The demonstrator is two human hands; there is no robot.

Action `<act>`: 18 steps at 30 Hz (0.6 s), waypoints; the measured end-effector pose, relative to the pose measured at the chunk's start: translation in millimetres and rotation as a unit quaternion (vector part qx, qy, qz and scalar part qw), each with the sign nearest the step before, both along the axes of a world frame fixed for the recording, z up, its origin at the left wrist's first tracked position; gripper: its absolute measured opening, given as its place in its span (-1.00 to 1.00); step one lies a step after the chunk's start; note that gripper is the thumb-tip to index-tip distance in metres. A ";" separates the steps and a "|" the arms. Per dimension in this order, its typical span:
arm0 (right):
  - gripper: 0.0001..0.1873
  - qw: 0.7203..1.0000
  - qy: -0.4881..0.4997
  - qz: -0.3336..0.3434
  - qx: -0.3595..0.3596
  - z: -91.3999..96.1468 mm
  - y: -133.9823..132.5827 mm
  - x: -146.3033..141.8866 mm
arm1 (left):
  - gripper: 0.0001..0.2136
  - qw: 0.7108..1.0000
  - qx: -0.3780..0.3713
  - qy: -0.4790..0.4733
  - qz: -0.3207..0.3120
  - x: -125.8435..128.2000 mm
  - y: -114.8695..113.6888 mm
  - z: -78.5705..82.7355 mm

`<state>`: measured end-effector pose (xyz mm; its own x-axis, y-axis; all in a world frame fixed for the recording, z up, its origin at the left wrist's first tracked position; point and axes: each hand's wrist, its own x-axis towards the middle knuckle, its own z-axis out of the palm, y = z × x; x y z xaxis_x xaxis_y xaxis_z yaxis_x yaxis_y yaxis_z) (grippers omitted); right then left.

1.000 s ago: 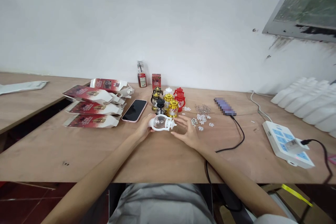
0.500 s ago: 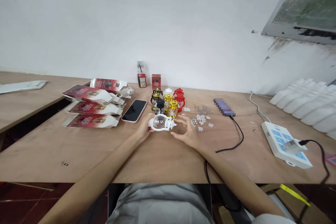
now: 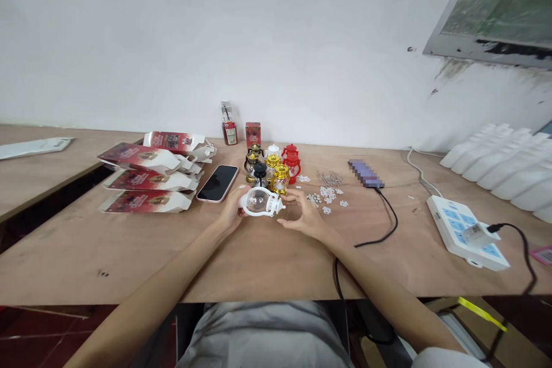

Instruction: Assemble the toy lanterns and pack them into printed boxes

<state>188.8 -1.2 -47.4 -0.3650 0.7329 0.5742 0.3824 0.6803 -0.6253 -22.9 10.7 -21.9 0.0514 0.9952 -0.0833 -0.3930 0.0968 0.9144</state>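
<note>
A white miniature lantern [image 3: 259,201] with a clear globe lies on its side in the air above the table, its top pointing right. My left hand [image 3: 233,211] is closed round its base end. At the lantern's top, the curled fingers of my right hand [image 3: 304,215] touch the cap, with the thumb lower and apart from the index finger. A faint thin wire shows near that thumb, but I cannot tell what it joins. Just behind stand several small lanterns: a black one [image 3: 260,175], gold ones [image 3: 280,178], red ones [image 3: 292,165] and a white one [image 3: 273,150].
Printed red and white boxes [image 3: 142,178] are stacked at left, beside a phone [image 3: 218,183]. White small parts [image 3: 328,194] and thin wire pieces [image 3: 330,178] lie right of the lanterns. Farther right are a cabled phone [image 3: 365,173], a power strip [image 3: 466,233] and white stacked pieces [image 3: 504,167].
The whole view has shifted slightly. Both hands keep nearly the same hold on the white lantern, and nothing else has visibly moved.
</note>
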 end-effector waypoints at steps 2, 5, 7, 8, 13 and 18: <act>-0.32 1.000 -0.003 0.002 0.015 0.4 0.5 0.5 | -0.69 1.000 0.003 -0.002 0.008 2.3 -2.0 -0.6; -0.39 0.999 -0.002 0.003 0.042 1.3 0.9 0.8 | -0.69 1.000 -0.004 -0.008 0.002 5.9 -4.0 -2.3; -0.45 0.998 0.003 0.006 0.056 1.8 1.1 0.8 | -0.69 1.000 -0.007 -0.012 -0.004 7.5 -4.5 -2.8; -0.47 0.998 0.005 0.008 0.060 2.1 1.2 0.9 | -0.69 1.000 -0.007 -0.013 -0.006 7.9 -4.6 -2.7; -0.47 1.000 0.001 0.019 0.009 6.3 1.0 2.1 | -0.69 1.000 0.011 -0.005 -0.003 7.2 -4.7 0.9; -0.44 0.985 0.067 0.032 -0.156 11.4 2.9 4.1 | -0.68 1.000 0.024 0.011 -0.011 4.2 -3.4 3.5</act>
<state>192.9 1.7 -35.9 -0.3524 0.8593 0.3707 0.2437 0.4667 -0.8502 -18.7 7.3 -18.4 0.0711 0.9968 -0.0375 -0.3717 0.0614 0.9263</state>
